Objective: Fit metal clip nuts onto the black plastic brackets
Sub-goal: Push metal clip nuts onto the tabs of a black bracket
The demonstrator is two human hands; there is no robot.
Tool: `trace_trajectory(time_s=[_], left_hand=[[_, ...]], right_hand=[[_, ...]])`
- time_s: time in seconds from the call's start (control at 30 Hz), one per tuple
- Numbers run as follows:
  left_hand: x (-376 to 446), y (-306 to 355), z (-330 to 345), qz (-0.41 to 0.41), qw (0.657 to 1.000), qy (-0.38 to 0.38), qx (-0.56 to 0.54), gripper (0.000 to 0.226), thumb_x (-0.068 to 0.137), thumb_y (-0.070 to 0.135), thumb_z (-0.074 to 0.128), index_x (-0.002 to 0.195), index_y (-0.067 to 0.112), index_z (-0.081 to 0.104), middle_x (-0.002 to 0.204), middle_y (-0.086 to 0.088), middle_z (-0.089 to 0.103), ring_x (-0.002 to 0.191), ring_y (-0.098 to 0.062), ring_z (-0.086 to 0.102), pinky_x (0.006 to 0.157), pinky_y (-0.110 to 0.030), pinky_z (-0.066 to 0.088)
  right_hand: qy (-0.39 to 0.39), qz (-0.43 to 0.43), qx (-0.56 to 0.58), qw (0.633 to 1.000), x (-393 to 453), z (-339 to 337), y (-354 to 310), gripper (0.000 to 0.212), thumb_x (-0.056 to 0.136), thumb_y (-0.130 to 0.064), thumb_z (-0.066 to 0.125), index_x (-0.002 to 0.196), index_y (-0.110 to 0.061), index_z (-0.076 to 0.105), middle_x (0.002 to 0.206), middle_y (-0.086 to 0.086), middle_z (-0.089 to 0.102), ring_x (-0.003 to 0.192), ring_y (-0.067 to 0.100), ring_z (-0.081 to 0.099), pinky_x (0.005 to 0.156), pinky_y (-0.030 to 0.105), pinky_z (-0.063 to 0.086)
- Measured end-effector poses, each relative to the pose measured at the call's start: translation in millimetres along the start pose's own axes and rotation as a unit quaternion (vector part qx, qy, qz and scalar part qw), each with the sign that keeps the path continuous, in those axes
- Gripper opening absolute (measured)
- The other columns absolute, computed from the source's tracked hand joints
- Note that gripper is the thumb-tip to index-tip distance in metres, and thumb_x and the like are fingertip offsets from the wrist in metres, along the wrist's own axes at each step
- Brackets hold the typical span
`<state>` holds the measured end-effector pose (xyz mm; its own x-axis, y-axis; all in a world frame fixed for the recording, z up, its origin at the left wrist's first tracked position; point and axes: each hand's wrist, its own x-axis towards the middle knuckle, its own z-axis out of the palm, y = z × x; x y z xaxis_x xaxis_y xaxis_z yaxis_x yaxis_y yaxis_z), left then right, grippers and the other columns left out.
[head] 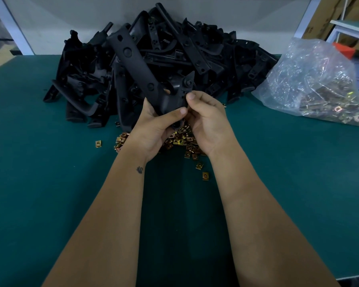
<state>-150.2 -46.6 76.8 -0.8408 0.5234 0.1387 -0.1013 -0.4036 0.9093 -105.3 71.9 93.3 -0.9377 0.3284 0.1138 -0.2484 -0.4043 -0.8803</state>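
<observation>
A long black plastic bracket (pixel 133 65) stands tilted above the table, its lower end gripped by my left hand (pixel 153 129), thumb across its front. My right hand (pixel 205 119) closes on the bracket's right edge near a round boss, fingers curled; whether it holds a clip nut there is hidden. Several brass-coloured clip nuts (pixel 180 141) lie heaped on the green table under both hands, with loose ones (pixel 205 175) nearer me.
A big heap of black brackets (pixel 205 59) fills the back of the green table (pixel 50 183). A clear plastic bag of clip nuts (pixel 315 79) lies at the right. One stray nut (pixel 98 143) sits left of the heap. Cardboard boxes stand beyond the table, top right.
</observation>
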Motion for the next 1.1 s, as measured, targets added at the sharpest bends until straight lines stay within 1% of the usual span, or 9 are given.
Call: trace_trajectory(time_s=[0.07, 0.17, 0.27, 0.37, 0.47, 0.6, 0.8, 0.97, 1.1], left_hand=[[-0.2, 0.0, -0.2, 0.003, 1.0, 0.002, 0.004, 0.05, 0.083, -0.002, 0.069, 0.121, 0.024, 0.05, 0.11, 0.005, 0.073, 0.102, -0.01, 0.069, 0.074, -0.021, 0.054], [-0.8, 0.6, -0.5, 0.006, 1.0, 0.005, 0.005, 0.049, 0.083, -0.004, 0.069, 0.121, 0.022, 0.05, 0.109, 0.003, 0.073, 0.101, -0.011, 0.07, 0.074, -0.022, 0.055], [-1.6, 2.5, -0.6, 0.011, 1.0, 0.003, 0.005, 0.052, 0.078, 0.001, 0.072, 0.12, 0.021, 0.049, 0.106, 0.004, 0.073, 0.099, -0.011, 0.07, 0.074, -0.022, 0.055], [-2.6, 4.3, -0.6, 0.012, 1.0, 0.0, 0.007, 0.06, 0.073, 0.006, 0.074, 0.125, 0.021, 0.048, 0.108, 0.004, 0.073, 0.101, -0.011, 0.069, 0.076, -0.023, 0.054], [-3.3, 5.2, -1.3, 0.009, 1.0, 0.0, 0.008, 0.062, 0.074, 0.006, 0.074, 0.128, 0.021, 0.048, 0.111, 0.003, 0.072, 0.103, -0.012, 0.068, 0.076, -0.022, 0.054], [-3.6, 5.2, -1.5, 0.008, 1.0, -0.005, 0.013, 0.058, 0.074, 0.007, 0.074, 0.124, 0.022, 0.049, 0.109, 0.004, 0.073, 0.102, -0.011, 0.069, 0.076, -0.022, 0.054], [-4.4, 6.4, -1.6, 0.004, 1.0, -0.007, 0.005, 0.065, 0.073, 0.007, 0.074, 0.13, 0.02, 0.046, 0.111, 0.003, 0.071, 0.104, -0.012, 0.068, 0.076, -0.022, 0.054], [-4.8, 6.2, -0.9, 0.014, 1.0, -0.004, 0.0, 0.061, 0.074, 0.005, 0.074, 0.127, 0.021, 0.048, 0.112, 0.002, 0.072, 0.107, -0.013, 0.068, 0.078, -0.022, 0.054], [-5.0, 7.3, -2.1, 0.008, 1.0, -0.015, -0.002, 0.064, 0.075, 0.004, 0.073, 0.131, 0.017, 0.046, 0.112, 0.002, 0.072, 0.109, -0.014, 0.067, 0.08, -0.023, 0.054]], right_hand=[[-0.002, -0.001, 0.006, 1.0, 0.0, -0.5, -0.1, 0.017, 0.094, 0.0, 0.056, 0.08, -0.007, 0.062, 0.089, 0.013, 0.063, 0.084, 0.021, 0.059, 0.078, 0.03, 0.051], [-0.006, -0.003, 0.012, 1.0, -0.7, 0.0, 0.4, 0.018, 0.092, -0.001, 0.059, 0.078, -0.008, 0.065, 0.087, 0.012, 0.064, 0.081, 0.019, 0.061, 0.071, 0.027, 0.052], [-0.013, -0.006, 0.023, 1.0, -0.9, 0.2, 0.8, 0.02, 0.091, -0.001, 0.061, 0.075, -0.009, 0.068, 0.085, 0.01, 0.066, 0.082, 0.019, 0.062, 0.074, 0.027, 0.053], [-0.02, -0.008, 0.026, 0.999, -1.1, 0.0, 1.2, 0.021, 0.091, -0.001, 0.062, 0.073, -0.011, 0.069, 0.082, 0.007, 0.066, 0.08, 0.017, 0.063, 0.076, 0.027, 0.053], [-0.025, -0.005, 0.027, 0.999, -1.3, 0.1, 1.7, 0.022, 0.091, -0.001, 0.062, 0.073, -0.011, 0.069, 0.079, 0.005, 0.066, 0.079, 0.016, 0.063, 0.076, 0.028, 0.053], [-0.029, -0.001, 0.032, 0.999, -1.0, -0.8, 1.4, 0.026, 0.091, -0.002, 0.062, 0.069, -0.013, 0.07, 0.078, 0.003, 0.066, 0.077, 0.015, 0.063, 0.074, 0.027, 0.053], [-0.032, 0.001, 0.038, 0.999, -1.1, -0.1, 1.7, 0.026, 0.089, -0.002, 0.064, 0.067, -0.015, 0.071, 0.077, 0.003, 0.067, 0.077, 0.015, 0.063, 0.073, 0.026, 0.054], [-0.034, 0.005, 0.059, 0.998, -0.6, 0.7, 2.8, 0.024, 0.087, -0.003, 0.065, 0.066, -0.015, 0.071, 0.08, 0.004, 0.066, 0.08, 0.016, 0.063, 0.077, 0.027, 0.054], [-0.046, 0.017, 0.058, 0.997, -0.3, -0.6, 1.8, 0.025, 0.085, -0.005, 0.066, 0.063, -0.016, 0.071, 0.08, 0.004, 0.063, 0.08, 0.016, 0.06, 0.076, 0.026, 0.054]])
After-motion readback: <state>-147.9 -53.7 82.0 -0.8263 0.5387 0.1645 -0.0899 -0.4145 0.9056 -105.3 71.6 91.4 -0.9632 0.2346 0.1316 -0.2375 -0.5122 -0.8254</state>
